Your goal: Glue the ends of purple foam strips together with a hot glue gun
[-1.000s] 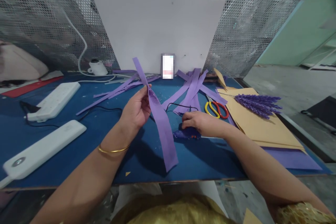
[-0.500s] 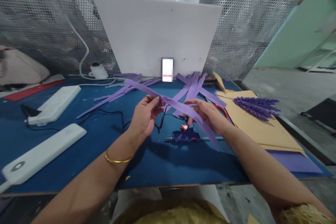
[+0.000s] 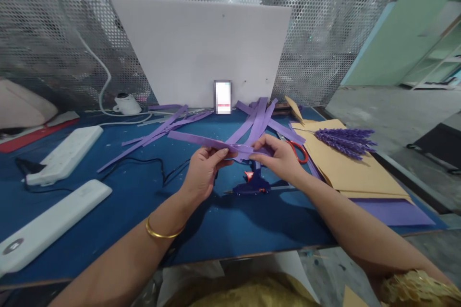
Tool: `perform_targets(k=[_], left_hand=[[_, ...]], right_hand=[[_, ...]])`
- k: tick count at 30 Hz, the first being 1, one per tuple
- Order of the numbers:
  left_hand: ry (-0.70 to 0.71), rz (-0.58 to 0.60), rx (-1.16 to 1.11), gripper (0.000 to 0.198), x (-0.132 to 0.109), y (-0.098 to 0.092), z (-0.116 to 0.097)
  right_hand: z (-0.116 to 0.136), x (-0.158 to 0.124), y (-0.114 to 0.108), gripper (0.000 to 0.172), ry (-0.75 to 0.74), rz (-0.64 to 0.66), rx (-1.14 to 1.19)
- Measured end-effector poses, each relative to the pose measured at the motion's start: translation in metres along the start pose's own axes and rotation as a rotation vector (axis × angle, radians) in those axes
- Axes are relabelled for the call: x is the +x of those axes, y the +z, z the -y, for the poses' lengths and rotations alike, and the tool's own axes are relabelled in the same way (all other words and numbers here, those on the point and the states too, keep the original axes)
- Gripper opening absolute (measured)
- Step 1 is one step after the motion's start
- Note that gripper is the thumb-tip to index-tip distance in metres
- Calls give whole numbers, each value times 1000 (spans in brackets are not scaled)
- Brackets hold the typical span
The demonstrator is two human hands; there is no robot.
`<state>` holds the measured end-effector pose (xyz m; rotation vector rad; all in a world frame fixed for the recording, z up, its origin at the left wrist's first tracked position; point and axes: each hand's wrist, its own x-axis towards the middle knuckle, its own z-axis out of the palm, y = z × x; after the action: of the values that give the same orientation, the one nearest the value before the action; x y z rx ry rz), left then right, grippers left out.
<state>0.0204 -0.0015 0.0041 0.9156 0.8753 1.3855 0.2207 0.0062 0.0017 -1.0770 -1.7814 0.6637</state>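
Between my two hands a purple paper strip (image 3: 194, 139) is held above the blue table (image 3: 201, 230). My left hand (image 3: 206, 169) pinches it near its middle, and the strip's free end sticks out to the left. Thumb and fingers of my right hand (image 3: 277, 156) close on the strip farther right; its right end is partly hidden by that hand. A shiny line shows along the strip between the hands. Below them a dark blue glue gun (image 3: 252, 187) lies on its side, nozzle to the left. Red-handled scissors (image 3: 298, 151) lie just beyond my right hand.
More purple strips (image 3: 257, 122) lie at the back, and others (image 3: 158, 132) back left. A lit phone (image 3: 223, 97) leans on a white board (image 3: 201, 48). Left are a power strip (image 3: 68, 153) and a long white device (image 3: 54, 225). Purple lavender sprigs (image 3: 345, 141) rest on tan sheets (image 3: 363, 177) at right.
My right hand has gone from loosely spread fingers beneath the strip to a pinch on it. The strip's right part no longer hangs down. The view has shifted slightly.
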Motion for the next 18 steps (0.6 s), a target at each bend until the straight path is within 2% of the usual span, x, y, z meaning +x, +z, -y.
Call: perform_targets(k=[5,9,12,14,16,18], left_hand=[[-3,6,-8,34,0,1,-2],[23,43,26,30,-2,1,-1],[11,52,45,30,-1,-1,0],[-41,47,121,32,0,-4,0],[-115,95,257,31,-1,-6,-1],[-105,177,400,31,-5,-6,-3]], right_hand=[[2,3,-1,29,101,21,191],[4,2,-3,27,98,0,171],[4,2,-5,21,-7,-76,26],[2,2,-7,17,-142,-139,-157],[2,2,-11,15,-291,-181,-337],[1,2,-13,15,-385,-185,-448]])
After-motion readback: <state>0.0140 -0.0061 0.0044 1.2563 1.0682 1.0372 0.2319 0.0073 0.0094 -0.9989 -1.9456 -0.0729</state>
